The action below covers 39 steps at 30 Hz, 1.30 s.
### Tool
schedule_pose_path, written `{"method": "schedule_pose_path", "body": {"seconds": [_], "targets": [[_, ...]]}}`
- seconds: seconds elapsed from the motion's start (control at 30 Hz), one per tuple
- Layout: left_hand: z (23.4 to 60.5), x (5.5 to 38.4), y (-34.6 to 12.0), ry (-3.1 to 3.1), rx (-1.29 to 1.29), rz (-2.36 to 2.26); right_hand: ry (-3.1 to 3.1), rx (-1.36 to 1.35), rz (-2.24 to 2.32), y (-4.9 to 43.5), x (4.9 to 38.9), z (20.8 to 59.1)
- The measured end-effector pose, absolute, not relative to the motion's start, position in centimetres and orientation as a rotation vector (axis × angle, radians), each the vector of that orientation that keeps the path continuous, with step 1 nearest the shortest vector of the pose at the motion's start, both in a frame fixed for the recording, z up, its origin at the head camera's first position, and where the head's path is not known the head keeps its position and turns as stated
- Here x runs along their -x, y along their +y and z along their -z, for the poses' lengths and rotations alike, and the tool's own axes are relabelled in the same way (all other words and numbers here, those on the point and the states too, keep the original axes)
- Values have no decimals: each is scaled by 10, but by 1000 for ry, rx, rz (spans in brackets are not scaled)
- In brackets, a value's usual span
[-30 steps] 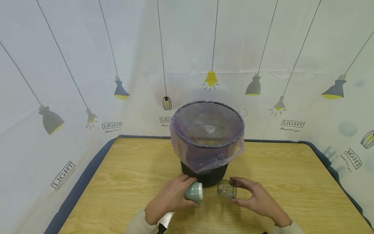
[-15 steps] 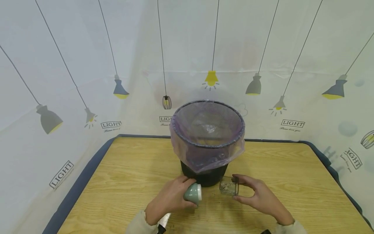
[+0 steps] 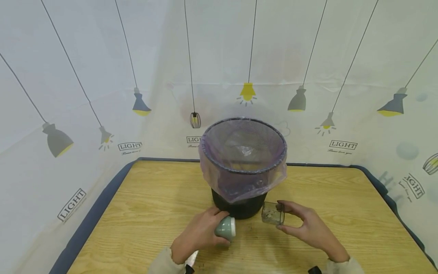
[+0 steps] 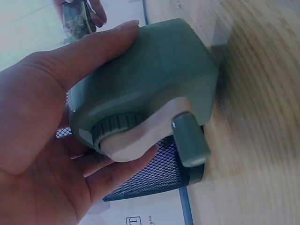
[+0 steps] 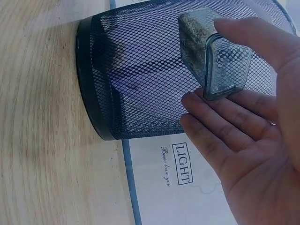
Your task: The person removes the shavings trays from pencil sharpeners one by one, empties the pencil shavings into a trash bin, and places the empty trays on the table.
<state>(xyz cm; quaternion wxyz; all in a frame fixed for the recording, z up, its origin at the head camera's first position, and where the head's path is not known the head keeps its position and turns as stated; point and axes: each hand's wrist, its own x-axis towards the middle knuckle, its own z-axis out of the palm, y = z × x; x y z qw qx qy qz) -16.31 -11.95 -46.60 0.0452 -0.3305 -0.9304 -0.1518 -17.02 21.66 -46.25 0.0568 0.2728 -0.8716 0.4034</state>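
Note:
My left hand (image 3: 202,232) grips a green crank pencil sharpener (image 4: 154,70) lying tipped on the table, its white end facing right in the head view. In the left wrist view its pale crank arm with a green knob (image 4: 190,140) points toward the table. My right hand (image 3: 309,228) pinches a small clear shavings drawer (image 3: 272,214) by its rim, thumb on one side and fingers on the other. Pencil shavings (image 5: 194,35) lie inside the drawer. It is held apart from the sharpener, to the right of it.
A black mesh bin (image 5: 140,70) stands just beyond both hands, lined with a thin purple bag (image 3: 236,186) folded over its rim. Dark specks dot the wooden table (image 3: 154,198) near the front. A shiny strip (image 3: 192,258) shows by my left wrist. Printed sheets hang behind.
My right hand has moved the shavings drawer to the right and slightly farther up in the head view, away from the sharpener. My left hand and the sharpener have barely shifted.

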Motion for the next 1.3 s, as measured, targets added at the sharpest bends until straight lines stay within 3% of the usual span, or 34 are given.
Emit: {"method": "schedule_pose_path", "body": {"seconds": [1.3], "targets": [[478,153,-104,-2879,886,407,-2681,-770,-1230,223,173,463]]}}
